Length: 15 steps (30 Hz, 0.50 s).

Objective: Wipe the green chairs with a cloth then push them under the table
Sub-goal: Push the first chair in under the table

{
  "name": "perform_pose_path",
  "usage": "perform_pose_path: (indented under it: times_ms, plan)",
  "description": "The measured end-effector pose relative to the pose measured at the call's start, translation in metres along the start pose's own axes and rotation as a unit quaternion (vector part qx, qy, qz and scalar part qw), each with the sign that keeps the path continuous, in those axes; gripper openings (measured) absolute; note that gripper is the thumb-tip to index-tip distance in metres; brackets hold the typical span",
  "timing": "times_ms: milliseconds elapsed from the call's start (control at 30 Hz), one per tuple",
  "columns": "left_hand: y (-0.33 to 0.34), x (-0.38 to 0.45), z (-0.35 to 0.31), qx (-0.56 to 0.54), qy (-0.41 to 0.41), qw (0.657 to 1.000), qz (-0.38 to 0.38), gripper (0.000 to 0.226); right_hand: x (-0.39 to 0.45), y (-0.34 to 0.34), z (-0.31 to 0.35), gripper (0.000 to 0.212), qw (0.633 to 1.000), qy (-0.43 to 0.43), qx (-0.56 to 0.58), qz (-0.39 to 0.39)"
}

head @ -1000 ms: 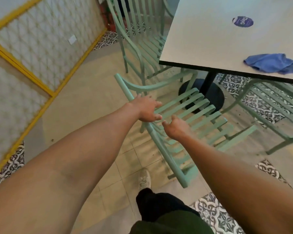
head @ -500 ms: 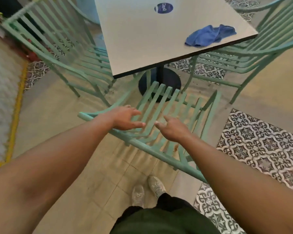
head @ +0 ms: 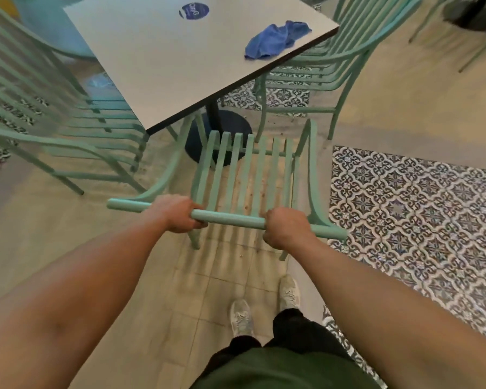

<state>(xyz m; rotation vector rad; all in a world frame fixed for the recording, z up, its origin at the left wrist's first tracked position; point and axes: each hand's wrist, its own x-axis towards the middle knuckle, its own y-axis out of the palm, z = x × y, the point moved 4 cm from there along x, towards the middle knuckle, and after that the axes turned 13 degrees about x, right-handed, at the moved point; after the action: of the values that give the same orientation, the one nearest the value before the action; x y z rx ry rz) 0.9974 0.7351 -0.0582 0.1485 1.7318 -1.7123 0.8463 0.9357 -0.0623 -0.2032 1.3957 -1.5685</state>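
Fingers of left hand [head: 181, 214] and right hand [head: 285, 228] wrapped tight round top bar [head: 227, 218] of green chair [head: 247, 167]; blue cloth [head: 274, 40] put down on table [head: 157, 60]; wiping probably done here; chair only partly under, pushing in left.

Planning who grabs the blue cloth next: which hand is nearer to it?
Right. The right hand grips the chair's top rail almost straight below the blue cloth; the left hand grips the rail farther left.
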Motion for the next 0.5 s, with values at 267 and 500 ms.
perform_pose_path:
  times_ms: [267, 500]
  plan:
    - [-0.003, -0.008, -0.031, 0.007, -0.039, 0.999, -0.012, 0.042, -0.001, -0.004, -0.026, 0.016, 0.999, -0.038, -0.031, -0.015]
    - [0.009, -0.02, -0.051, -0.037, -0.101, 0.994, 0.009, 0.039, -0.002, -0.008, -0.04, 0.02, 0.996, -0.082, -0.026, 0.025]
